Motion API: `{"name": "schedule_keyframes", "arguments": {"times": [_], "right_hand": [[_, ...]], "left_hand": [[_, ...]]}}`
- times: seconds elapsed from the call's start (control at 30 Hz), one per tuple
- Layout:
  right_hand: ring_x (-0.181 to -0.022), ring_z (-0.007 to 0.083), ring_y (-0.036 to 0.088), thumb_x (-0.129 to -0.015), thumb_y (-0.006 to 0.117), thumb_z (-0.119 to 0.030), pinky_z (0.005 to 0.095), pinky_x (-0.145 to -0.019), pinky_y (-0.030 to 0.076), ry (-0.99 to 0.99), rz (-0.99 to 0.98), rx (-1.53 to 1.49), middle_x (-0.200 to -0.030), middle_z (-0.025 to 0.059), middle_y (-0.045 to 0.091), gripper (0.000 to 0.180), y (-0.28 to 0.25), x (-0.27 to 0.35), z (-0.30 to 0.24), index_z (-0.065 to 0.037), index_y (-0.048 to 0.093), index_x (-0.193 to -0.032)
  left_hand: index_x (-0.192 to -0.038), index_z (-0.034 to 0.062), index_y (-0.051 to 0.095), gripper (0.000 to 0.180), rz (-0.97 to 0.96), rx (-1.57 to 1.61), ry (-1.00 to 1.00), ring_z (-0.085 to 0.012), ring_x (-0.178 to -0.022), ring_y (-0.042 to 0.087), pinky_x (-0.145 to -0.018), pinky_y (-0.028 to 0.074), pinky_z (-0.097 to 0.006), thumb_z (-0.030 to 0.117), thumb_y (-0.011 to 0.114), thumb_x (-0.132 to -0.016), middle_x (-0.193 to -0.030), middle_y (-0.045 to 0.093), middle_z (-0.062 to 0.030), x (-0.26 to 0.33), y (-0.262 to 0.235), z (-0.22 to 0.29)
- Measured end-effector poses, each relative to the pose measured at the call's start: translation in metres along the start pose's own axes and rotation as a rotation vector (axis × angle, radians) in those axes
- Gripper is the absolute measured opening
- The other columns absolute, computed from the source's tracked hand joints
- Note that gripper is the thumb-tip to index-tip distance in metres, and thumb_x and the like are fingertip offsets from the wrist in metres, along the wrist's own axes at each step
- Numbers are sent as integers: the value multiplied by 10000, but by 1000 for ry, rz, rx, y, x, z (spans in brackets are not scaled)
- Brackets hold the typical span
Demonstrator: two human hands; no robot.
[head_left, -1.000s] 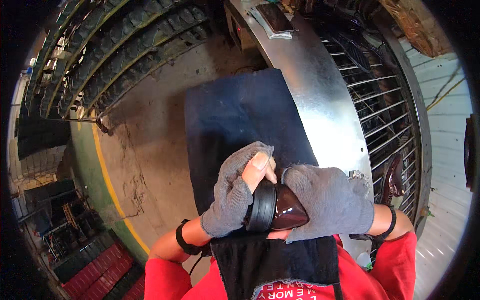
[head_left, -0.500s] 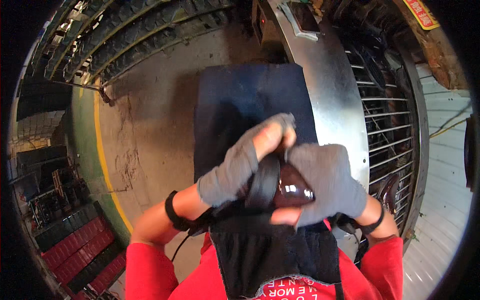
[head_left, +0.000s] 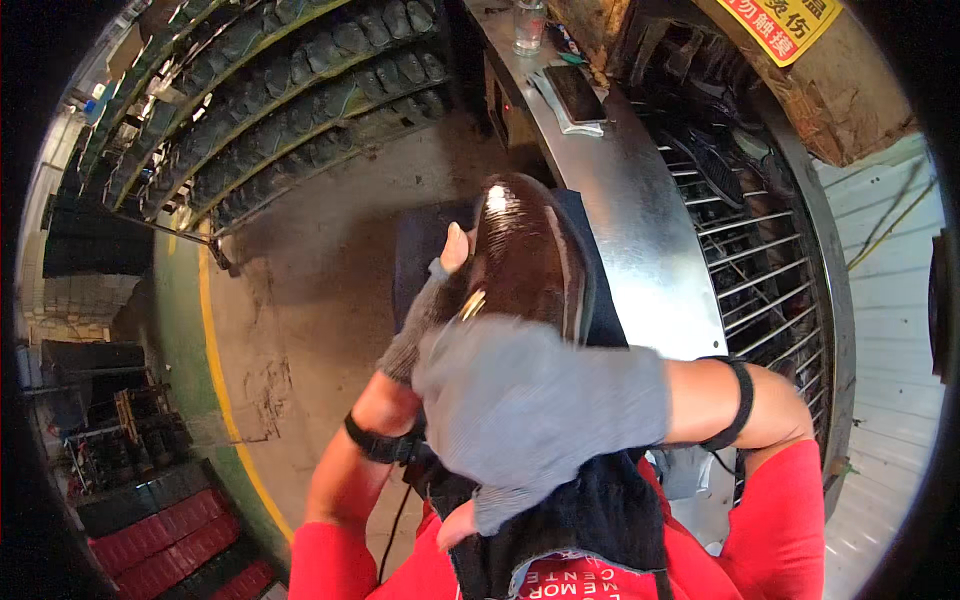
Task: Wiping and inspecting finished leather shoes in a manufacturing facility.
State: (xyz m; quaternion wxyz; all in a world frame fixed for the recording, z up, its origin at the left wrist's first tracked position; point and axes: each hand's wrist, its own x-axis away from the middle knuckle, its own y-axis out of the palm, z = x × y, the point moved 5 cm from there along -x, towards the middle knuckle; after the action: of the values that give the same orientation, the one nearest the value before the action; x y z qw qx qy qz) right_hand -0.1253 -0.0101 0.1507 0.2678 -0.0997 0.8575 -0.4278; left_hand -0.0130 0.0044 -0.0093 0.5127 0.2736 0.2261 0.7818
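Observation:
A glossy dark brown leather shoe (head_left: 525,255) is held in front of me, toe pointing away, with a small gold-coloured ornament (head_left: 472,305) on its left side. My left hand (head_left: 425,320), in a grey fingerless glove, grips the shoe from the left. Its thumb rests along the side, and the other fingers are hidden beneath. My right hand (head_left: 530,400), gloved alike and blurred, lies across the heel end and covers it. Its thumb sticks out toward my body, while its fingers are out of sight.
A dark blue cloth-like surface (head_left: 415,245) lies below the shoe. On the right, a metal worktop (head_left: 640,250) carries a phone (head_left: 575,93) and a bottle (head_left: 529,28), beside a barred rack (head_left: 750,260) with dark shoes. Shelves of shoes (head_left: 330,110) stand at far left.
The shoe has turned, from toe pointing right to toe pointing away, and moved farther out. My right hand has gone from the toe to the heel end; my left hand has dropped to the shoe's left side.

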Motion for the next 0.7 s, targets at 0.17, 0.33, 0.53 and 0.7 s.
{"name": "schedule_keyframes", "arguments": {"times": [0.17, 0.33, 0.53, 0.7], "right_hand": [[-836, 344, 645, -855, 691, -590, 453, -786, 545, -129, -56, -93, -827, 133, 657, 498, 90, 31, -2, -96, 735, -813], [-769, 210, 631, -953, 734, -324, 363, -734, 524, 683, 471, -272, -831, 54, 618, 272, 20, 127, 37, -65, 653, -972], [-771, 85, 567, -1065, 632, -372, 252, -648, 454, 1041, 380, -1049, -901, 1, 562, 319, 81, 156, 58, -55, 613, -1031], [-700, 83, 559, -1031, 685, -376, 260, -615, 463, 904, 588, -822, -818, -14, 559, 342, 68, 160, 63, -39, 624, -1033]], "left_hand": [[-1326, 35, 622, 747, 75, 204, 33, -205, -1047, 707, -910, 612, -362, 702, 440, -1043, -1196, 707, -103, 1, -15, -32], [-1315, 34, 612, 877, 72, 225, 108, -241, -978, 732, -849, 639, -403, 815, 461, -947, -1141, 725, -126, 16, -35, -24], [-1312, 22, 604, 879, 45, 365, -11, -262, -975, 740, -838, 655, -420, 811, 444, -958, -1123, 727, -140, 25, 0, -24], [-1291, 10, 598, 893, 190, 27, 54, -247, -936, 732, -804, 645, -392, 821, 438, -954, -1088, 726, -126, 34, -1, -17]]}}
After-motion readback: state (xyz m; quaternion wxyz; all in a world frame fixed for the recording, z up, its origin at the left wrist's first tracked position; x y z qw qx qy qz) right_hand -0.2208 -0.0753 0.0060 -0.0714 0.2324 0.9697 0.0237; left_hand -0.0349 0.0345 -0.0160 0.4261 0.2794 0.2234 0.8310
